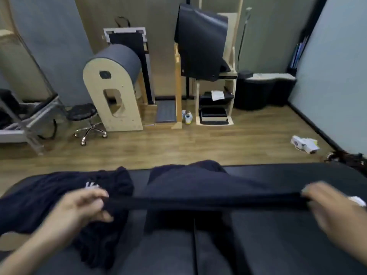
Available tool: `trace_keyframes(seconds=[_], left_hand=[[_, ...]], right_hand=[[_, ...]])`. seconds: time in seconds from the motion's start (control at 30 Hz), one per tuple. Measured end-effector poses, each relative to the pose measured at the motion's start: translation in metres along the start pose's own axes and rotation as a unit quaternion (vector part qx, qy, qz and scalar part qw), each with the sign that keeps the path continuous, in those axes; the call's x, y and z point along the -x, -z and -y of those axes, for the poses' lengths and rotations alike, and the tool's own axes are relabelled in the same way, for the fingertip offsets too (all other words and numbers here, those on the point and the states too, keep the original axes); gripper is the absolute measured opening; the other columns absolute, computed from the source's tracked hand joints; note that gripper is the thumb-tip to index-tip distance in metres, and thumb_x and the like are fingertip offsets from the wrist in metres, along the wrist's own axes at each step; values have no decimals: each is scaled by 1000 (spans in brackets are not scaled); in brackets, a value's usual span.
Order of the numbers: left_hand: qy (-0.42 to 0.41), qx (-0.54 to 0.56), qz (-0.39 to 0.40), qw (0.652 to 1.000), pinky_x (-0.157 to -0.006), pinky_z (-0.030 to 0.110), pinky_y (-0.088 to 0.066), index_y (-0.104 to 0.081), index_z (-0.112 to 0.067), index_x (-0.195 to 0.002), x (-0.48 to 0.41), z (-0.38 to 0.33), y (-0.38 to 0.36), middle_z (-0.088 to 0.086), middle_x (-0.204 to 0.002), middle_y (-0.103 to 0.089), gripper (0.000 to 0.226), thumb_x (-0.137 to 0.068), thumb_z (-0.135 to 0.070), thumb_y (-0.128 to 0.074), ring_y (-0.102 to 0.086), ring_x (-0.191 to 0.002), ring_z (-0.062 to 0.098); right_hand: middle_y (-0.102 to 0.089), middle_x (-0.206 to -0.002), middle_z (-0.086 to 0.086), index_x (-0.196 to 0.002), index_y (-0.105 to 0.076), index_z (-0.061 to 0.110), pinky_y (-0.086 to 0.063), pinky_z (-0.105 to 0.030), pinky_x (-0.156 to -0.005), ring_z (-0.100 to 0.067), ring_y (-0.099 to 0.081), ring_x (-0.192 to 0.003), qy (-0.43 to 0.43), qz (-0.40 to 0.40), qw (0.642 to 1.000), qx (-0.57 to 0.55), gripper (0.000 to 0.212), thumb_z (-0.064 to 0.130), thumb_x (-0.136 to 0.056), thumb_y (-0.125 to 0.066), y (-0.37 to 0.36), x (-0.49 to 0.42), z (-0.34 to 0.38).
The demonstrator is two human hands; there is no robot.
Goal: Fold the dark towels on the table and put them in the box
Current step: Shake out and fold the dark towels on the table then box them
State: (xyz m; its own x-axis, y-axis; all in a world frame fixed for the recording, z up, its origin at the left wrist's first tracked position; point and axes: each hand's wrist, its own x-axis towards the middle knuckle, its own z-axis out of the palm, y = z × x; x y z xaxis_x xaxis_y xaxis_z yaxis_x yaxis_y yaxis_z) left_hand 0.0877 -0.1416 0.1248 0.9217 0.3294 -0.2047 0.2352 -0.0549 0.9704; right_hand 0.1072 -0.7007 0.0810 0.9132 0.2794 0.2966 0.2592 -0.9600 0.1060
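No writing can be read; a small white mark [91, 184] on the crumpled dark towel [59, 197] at the left is too blurred to make out. The left hand [83, 207] pinches one end of a second dark towel [198, 187], fingers closed on its edge. The right hand [329, 207], blurred, grips the other end, so the edge runs taut between them above the black padded table [278, 235]. The rest of this towel lies draped on the table behind that edge. The crumpled towel rests on the table under the left hand.
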Motion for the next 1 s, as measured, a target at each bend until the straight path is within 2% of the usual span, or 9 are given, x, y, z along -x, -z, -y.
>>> trace_keyframes(seconds=[0.03,0.1,0.23,0.37,0.53,0.67,0.8,0.9,1.0], left_hand=[[86,0,0,996,-49,30,-58,-60,13,-92,10,36,-6,24,-58,-60,9,-84,13,-55,-63,-45,30],[206,2,5,979,-50,38,-59,-61,16,-90,21,94,-20,24,-61,-58,14,-89,2,-60,-60,-44,29],[216,-73,29,973,-54,31,-56,-61,-1,-56,27,126,-46,19,-58,-58,40,-69,-33,-82,-57,-47,24],[166,-120,-8,979,-38,18,-36,-49,-8,-60,23,128,-50,9,-57,-57,36,-76,-2,-81,-46,-42,12],[212,-83,-70,971,-57,31,-44,-53,-8,-95,61,167,-48,12,-91,-59,28,-79,8,-71,-55,-72,22],[331,-36,-64,941,-57,30,-44,-63,6,-95,129,224,-46,20,-94,-68,11,-85,11,-60,-58,-77,29],[338,6,-78,938,-58,27,-42,-68,3,-90,189,255,-27,13,-80,-66,16,-85,13,-56,-53,-69,22],[331,28,-47,942,-60,27,-40,-69,3,-98,222,268,-12,12,-81,-68,20,-87,13,-55,-53,-69,20],[309,35,-24,950,-62,30,-38,-68,4,-100,250,271,5,15,-89,-70,22,-88,14,-53,-55,-74,23]], right_hand=[[-50,-88,7,-93,-53,29,-41,-21,-40,-20,-60,-61,4,101,992,-70,19,20,-77,-49,-8,3,18],[-45,-84,9,-84,-57,30,-35,-14,-42,-15,-56,-46,31,119,986,-111,18,19,-70,-56,-46,31,54],[-50,-69,13,-72,-61,31,-39,-11,-46,-2,-49,-44,2,199,972,-125,55,0,-38,-92,-91,62,67],[-50,-95,7,-100,-52,32,-49,-26,-68,-11,-58,-74,-14,215,962,-171,22,10,-98,-55,-90,66,59],[-49,-105,7,-140,-56,23,-39,-14,-70,-8,-53,-86,-41,240,950,-195,40,15,-102,-50,-103,94,59],[-49,-104,7,-128,-64,28,-46,-22,-85,-15,-62,-101,-61,328,918,-214,37,11,-96,-56,-121,169,82],[-53,-72,11,-87,-78,32,-52,-14,-54,-2,-60,-56,-86,283,918,-264,61,-8,-44,-94,-154,246,85],[-47,-70,12,-75,-80,16,-40,5,-64,7,-47,-59,-86,232,928,-280,63,-22,-26,-92,-151,292,103],[-58,-67,3,-77,-80,14,-35,4,-61,8,-45,-63,-117,261,914,-288,63,-24,-27,-88,-125,323,123]])
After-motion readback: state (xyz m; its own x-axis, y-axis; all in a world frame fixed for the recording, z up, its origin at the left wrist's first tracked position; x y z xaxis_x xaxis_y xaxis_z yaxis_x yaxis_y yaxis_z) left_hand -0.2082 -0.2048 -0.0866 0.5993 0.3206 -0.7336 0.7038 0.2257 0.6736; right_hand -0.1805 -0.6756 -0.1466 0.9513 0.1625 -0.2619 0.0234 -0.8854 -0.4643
